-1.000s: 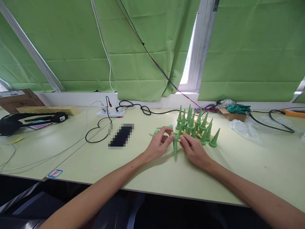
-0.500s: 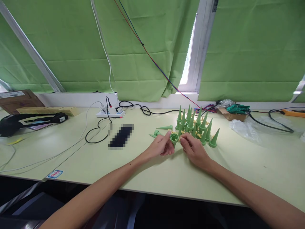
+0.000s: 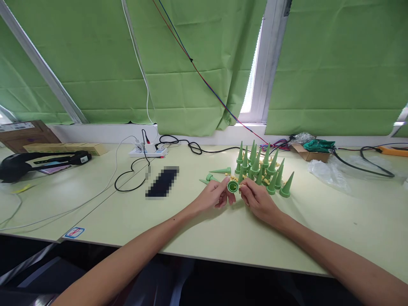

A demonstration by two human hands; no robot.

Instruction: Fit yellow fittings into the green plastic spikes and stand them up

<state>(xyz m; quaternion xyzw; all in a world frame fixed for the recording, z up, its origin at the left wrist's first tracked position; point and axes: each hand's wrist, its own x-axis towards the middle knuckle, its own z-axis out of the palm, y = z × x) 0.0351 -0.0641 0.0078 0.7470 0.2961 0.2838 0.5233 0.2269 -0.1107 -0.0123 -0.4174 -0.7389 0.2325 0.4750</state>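
Green plastic spike (image 3: 233, 186) in your left hand (image 3: 215, 195), held above the table (image 3: 191, 229) in front of the upright green spikes (image 3: 255, 165): it should feel light, stiff and fairly smooth, and could slip if pinched on the taper. It looks sturdy rather than fragile; take hold just under the collar, where the wider rim gives your fingers a stop. You have your left thumb and fingers clamped on its side. Your right hand (image 3: 259, 199) has thumb and forefinger drawn together beside the rim; you cannot tell what, if anything, is between them. Its round, ridged mouth faces you, hollow and darker inside, with the point hidden from view. Small yellow pieces (image 3: 234, 178) lie just behind.
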